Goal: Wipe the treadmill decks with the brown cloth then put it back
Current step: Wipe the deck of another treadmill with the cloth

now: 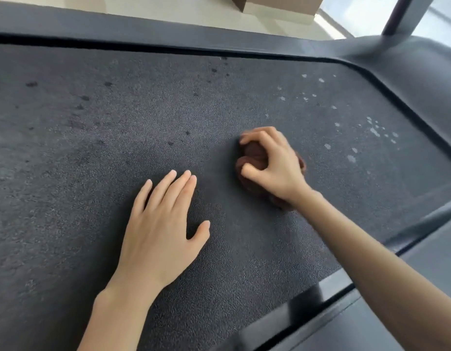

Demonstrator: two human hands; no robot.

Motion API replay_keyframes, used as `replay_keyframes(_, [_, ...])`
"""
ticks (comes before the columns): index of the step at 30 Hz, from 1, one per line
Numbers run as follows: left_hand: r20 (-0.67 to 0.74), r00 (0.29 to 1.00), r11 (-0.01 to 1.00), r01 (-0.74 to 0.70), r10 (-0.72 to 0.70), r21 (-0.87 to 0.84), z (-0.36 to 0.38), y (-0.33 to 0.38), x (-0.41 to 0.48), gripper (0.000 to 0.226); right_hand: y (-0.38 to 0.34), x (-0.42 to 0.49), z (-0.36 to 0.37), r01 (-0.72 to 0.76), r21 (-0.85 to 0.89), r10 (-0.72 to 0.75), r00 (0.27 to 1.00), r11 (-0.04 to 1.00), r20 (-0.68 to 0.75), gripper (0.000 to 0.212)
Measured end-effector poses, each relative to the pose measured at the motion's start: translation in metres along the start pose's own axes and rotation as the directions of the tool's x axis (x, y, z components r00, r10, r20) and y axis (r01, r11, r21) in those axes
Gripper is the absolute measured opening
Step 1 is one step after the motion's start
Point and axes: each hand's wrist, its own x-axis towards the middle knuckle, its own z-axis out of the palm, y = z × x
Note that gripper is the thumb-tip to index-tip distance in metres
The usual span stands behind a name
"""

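Brown cloth (253, 153): wadded into a tight ball, pressed down on the treadmill deck (92, 153) a little right of the middle of the view. Clamped from above by the right hand (275, 165), grip closed round the wad, fingers curled over its far side and thumb hooked in at the near side, with only a few folds showing between the fingers and below the wrist. Slightly smeared at the edges, so probably caught mid-stroke. Left hand (161, 224) flat on the belt beside it, near the cloth but apart from it, fingers straight and together, thumb out, holding nothing; apparently a prop for leaning in.

Further out on the deck: pale flecks (373, 131) scattered to the right of the cloth toward the motor cover (421, 72), possibly droplets or dried residue, too small to tell. Dark spots (32, 84) dotted across the left and far part of the belt. Beyond, the far side rail (168, 36), an upright post (401, 13) and a cardboard box (277, 3). Near side rail (308, 307) at lower right.

As for progress: wiping begun, far from finished. Both marked patches apparently untouched, one on either side of the cloth. No second deck in view, so no telling about the rest. Putting the cloth back not yet done, and its home nowhere in sight.
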Motion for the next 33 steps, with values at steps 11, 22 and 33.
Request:
replay_keyframes(11, [0.031, 0.999, 0.999, -0.010, 0.011, -0.043, -0.002, -0.001, 0.001, 0.071, 0.000, -0.075, -0.010, 0.180, 0.123, -0.188, 0.980, 0.976, 0.059, 0.043])
replay_keyframes(22, [0.061, 0.998, 0.999, 0.031, -0.028, -0.033, 0.005, 0.011, 0.004, 0.072, 0.041, -0.074, -0.042, -0.302, 0.014, 0.300, 0.937, 0.953, -0.179, 0.045])
replay_keyframes(33, [0.079, 0.997, 1.000, -0.020, 0.018, 0.017, 0.010, 0.052, -0.002, 0.070, 0.005, -0.110, -0.026, 0.123, 0.010, -0.123, 0.992, 0.992, 0.032, 0.048])
